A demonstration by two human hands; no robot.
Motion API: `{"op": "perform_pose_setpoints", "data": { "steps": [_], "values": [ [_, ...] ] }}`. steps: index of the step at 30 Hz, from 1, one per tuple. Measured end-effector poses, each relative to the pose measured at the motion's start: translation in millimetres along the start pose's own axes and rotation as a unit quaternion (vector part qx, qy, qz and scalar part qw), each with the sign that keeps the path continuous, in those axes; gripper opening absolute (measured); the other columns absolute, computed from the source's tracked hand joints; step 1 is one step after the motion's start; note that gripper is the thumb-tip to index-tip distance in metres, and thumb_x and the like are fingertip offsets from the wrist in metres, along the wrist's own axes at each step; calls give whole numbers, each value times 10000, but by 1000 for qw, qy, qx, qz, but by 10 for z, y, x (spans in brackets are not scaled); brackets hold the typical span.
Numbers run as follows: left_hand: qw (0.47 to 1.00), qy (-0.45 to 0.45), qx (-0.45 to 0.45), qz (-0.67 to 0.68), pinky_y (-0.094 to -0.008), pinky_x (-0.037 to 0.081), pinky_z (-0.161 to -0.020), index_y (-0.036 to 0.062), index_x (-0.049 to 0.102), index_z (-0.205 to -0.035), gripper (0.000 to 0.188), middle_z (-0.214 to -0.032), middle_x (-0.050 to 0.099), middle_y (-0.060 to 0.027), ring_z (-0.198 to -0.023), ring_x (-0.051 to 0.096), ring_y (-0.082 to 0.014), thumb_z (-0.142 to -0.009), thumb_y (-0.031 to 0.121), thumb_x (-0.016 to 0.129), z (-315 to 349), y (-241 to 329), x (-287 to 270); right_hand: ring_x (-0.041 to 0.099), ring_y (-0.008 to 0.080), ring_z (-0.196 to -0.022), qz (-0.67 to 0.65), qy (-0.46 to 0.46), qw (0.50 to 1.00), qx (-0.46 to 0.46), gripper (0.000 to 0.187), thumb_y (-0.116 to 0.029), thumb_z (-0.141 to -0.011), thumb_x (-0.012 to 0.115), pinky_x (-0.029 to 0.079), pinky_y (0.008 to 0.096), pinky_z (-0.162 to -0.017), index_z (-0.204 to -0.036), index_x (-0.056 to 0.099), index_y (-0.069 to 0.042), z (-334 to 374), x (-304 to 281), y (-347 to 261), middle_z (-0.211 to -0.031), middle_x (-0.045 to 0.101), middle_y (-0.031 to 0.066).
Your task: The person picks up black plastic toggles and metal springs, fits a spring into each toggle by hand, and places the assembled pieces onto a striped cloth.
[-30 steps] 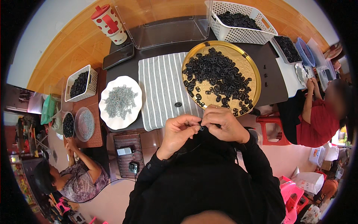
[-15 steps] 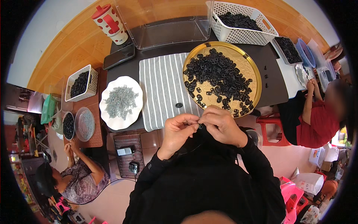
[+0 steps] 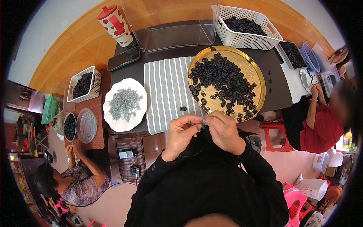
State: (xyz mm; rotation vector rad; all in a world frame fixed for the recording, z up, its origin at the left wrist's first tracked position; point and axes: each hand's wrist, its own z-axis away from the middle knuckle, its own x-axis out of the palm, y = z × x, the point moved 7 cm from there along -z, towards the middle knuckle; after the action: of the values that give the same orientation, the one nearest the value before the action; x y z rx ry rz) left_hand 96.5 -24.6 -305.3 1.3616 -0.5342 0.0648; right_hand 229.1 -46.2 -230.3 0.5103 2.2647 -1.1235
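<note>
My left hand (image 3: 180,134) and my right hand (image 3: 223,130) meet fingertip to fingertip just off the near edge of the table. Both are closed in a pinch around a small greyish and dark piece (image 3: 204,125), mostly covered by the fingers. A lone black oval part with holes (image 3: 183,108) lies beyond them on a grey striped cloth (image 3: 166,81). To the right, a round gold tray (image 3: 258,81) carries a heap of similar black parts (image 3: 223,77). A white scalloped plate (image 3: 107,117) on the left holds a pile of small grey translucent pieces (image 3: 126,104).
A white basket of black parts (image 3: 251,38), a clear plastic box (image 3: 170,39), a phone (image 3: 124,58) and a spotted tumbler (image 3: 116,28) stand at the back. Co-workers sit left (image 3: 81,179) and right (image 3: 321,121). A red stool (image 3: 278,134) stands at the right.
The table scene has shifted slightly right and down in view. My hands stay together, with the right fingers turned a little and more of the greyish piece showing between the fingertips.
</note>
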Motion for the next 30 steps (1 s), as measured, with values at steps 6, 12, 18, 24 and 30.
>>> {"op": "perform_pose_setpoints", "data": {
  "steps": [6, 12, 18, 24, 30],
  "values": [
    [999, -15, 37, 3, -199, 457, -574, -18, 696, -980, 204, -834, 626, -43, -713, 578, -82, -834, -95, 575, -36, 21, -10, 599, 312, -780, 94, 16, 994, -57, 289, 100, -650, 614, 493, 373, -653, -929, 595, 25, -38, -28, -92, -858, 560, 132],
    [998, -28, 60, 7, -208, 473, -585, -30, 692, -958, 196, -844, 612, -50, -717, 580, -94, -832, -103, 561, -200, 110, 99, 582, 314, -718, 39, 53, 997, -36, 279, 112, -666, 579, 482, 365, -612, -931, 593, 28, -81, -97, 76, -825, 546, 127],
    [998, -21, 65, -6, -217, 486, -589, -34, 686, -952, 187, -849, 614, -48, -719, 583, -92, -834, -100, 556, -312, 122, 168, 606, 154, -731, -169, 40, 975, 138, 149, 101, -832, 561, 478, 256, -656, -948, 619, 28, -75, -83, 368, -849, 602, 83],
    [998, -44, 41, 9, -208, 487, -560, -23, 677, -1000, 167, -838, 654, -56, -703, 602, -97, -852, -66, 613, -292, 72, 195, 576, 74, -781, -336, 65, 911, 229, 137, 70, -872, 581, 462, 215, -700, -993, 617, 15, 43, 52, 587, -870, 607, 17],
    [999, -12, 36, 23, -205, 487, -558, -18, 606, -1033, 200, -878, 656, -60, -732, 601, -84, -844, -85, 599, -212, 94, 184, 574, 85, -760, -263, 60, 946, 178, 137, 95, -854, 569, 449, 216, -684, -958, 602, 12, -57, -3, 402, -809, 601, 30]
  ]
}}
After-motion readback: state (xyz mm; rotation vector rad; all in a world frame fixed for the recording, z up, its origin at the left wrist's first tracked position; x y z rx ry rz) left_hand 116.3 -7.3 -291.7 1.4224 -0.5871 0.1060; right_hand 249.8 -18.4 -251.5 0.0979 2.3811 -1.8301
